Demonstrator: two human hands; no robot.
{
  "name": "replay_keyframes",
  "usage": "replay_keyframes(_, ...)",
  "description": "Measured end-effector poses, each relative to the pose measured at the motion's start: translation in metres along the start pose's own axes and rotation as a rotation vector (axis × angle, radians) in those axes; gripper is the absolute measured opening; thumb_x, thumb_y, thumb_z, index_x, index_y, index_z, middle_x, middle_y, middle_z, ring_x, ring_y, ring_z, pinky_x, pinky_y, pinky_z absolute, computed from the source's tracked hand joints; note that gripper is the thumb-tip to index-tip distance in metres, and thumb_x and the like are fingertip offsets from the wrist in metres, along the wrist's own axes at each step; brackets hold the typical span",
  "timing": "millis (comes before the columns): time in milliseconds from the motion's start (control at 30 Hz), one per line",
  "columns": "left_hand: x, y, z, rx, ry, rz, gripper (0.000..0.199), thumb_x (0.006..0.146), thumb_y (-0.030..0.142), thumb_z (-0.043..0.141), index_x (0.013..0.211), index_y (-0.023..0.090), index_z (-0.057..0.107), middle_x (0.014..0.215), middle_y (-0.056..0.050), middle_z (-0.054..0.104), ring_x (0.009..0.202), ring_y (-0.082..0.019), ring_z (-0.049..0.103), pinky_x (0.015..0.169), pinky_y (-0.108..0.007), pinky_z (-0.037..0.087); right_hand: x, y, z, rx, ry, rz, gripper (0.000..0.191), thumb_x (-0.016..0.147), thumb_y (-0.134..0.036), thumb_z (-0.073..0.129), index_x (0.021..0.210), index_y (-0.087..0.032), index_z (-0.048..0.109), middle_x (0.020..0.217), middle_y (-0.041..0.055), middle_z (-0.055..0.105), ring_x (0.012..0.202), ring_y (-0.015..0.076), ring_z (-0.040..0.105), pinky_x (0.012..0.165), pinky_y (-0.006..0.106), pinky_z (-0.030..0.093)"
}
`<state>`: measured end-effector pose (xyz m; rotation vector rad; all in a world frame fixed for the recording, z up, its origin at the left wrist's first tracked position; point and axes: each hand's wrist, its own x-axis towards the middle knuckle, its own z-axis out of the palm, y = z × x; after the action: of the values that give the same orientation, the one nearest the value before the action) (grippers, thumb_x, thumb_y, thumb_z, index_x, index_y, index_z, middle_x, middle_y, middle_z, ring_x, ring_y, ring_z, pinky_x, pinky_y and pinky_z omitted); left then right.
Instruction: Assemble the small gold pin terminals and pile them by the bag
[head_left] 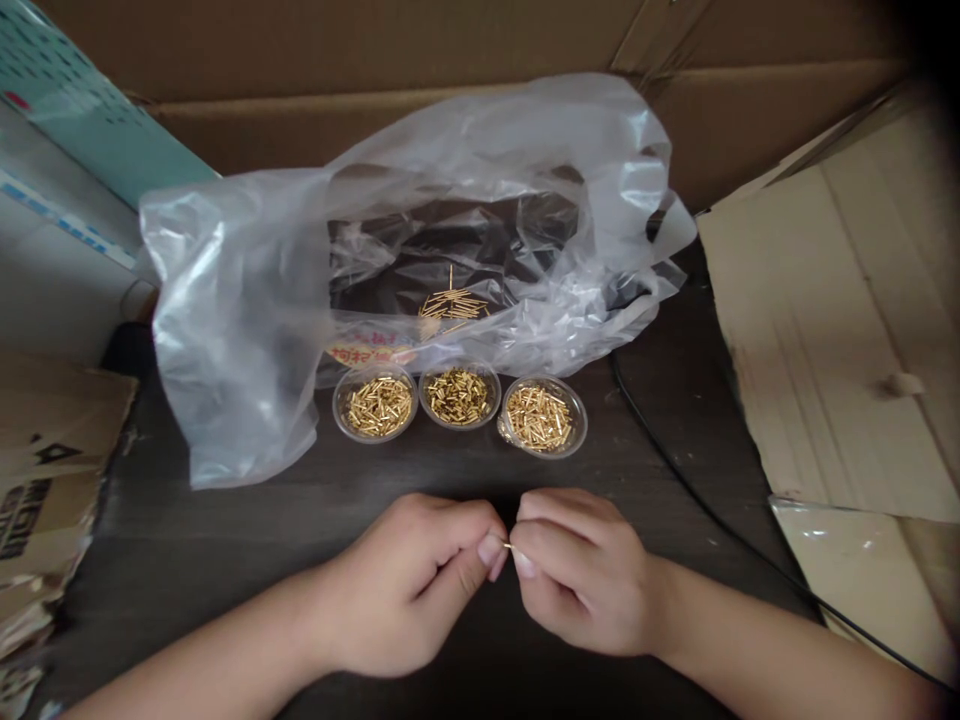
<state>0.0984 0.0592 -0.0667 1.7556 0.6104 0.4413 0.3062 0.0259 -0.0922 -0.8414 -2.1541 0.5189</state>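
Observation:
My left hand (420,580) and my right hand (585,570) meet near the table's front, fingertips almost touching. Both are closed in a pinch on a thin gold pin (508,546), of which only a short bit shows between them. Beyond the hands stand three clear round cups of small gold parts: a left cup (379,405), a middle cup (459,396) holding darker, shorter pieces, and a right cup (541,417). Behind them, a pile of long gold pins (454,305) lies within an open clear plastic bag (240,300).
A black cable (675,470) runs along the dark table (300,530) on the right. Cardboard (840,330) stands at the right, a cardboard wall (375,60) at the back, and a printed box (45,480) at the left.

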Motion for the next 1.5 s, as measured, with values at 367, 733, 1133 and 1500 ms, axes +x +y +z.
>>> replay_keyframes(367, -0.0022, -0.002, 0.0022, 0.011, -0.011, 0.034, 0.019, 0.104, 0.016, 0.042, 0.085, 0.019, 0.046, 0.07, 0.006, 0.047, 0.06, -0.009, 0.042, 0.058, -0.022, 0.034, -0.001, -0.0001, 0.0005, -0.01, 0.031, -0.004, 0.022, 0.092, -0.007, 0.043, 0.076, -0.02, 0.05, 0.066, -0.0015, 0.043, 0.061, 0.0137, 0.038, 0.059, 0.028, 0.036)
replay_keyframes(733, -0.0035, -0.0032, 0.0028, 0.081, -0.015, 0.048, 0.019, 0.104, 0.019, 0.04, 0.086, 0.021, 0.045, 0.07, 0.004, 0.048, 0.059, -0.011, 0.044, 0.057, -0.024, 0.035, -0.0007, 0.0011, 0.0023, 0.013, 0.039, -0.011, 0.022, 0.091, -0.007, 0.042, 0.076, -0.02, 0.051, 0.067, -0.0014, 0.045, 0.061, 0.0133, 0.04, 0.06, 0.028, 0.036)
replay_keyframes(1133, -0.0052, -0.0085, 0.0095, 0.332, 0.066, 0.19, 0.016, 0.095, 0.007, 0.041, 0.093, 0.021, 0.046, 0.073, 0.002, 0.06, 0.058, -0.014, 0.055, 0.055, -0.026, 0.041, -0.0001, 0.0002, 0.0017, 0.037, 0.055, -0.021, 0.019, 0.087, -0.005, 0.042, 0.078, -0.02, 0.048, 0.067, -0.0015, 0.045, 0.06, 0.0135, 0.041, 0.059, 0.027, 0.036)
replay_keyframes(1500, -0.0047, -0.0045, 0.0084, 0.633, 0.061, 0.264, 0.021, 0.093, 0.006, 0.035, 0.083, 0.022, 0.044, 0.064, 0.001, 0.06, 0.049, -0.016, 0.053, 0.047, -0.029, 0.042, 0.0036, -0.0005, 0.0009, 0.05, 0.072, -0.031, 0.019, 0.086, -0.005, 0.04, 0.077, -0.021, 0.046, 0.065, -0.0025, 0.042, 0.058, 0.0135, 0.039, 0.055, 0.027, 0.034)
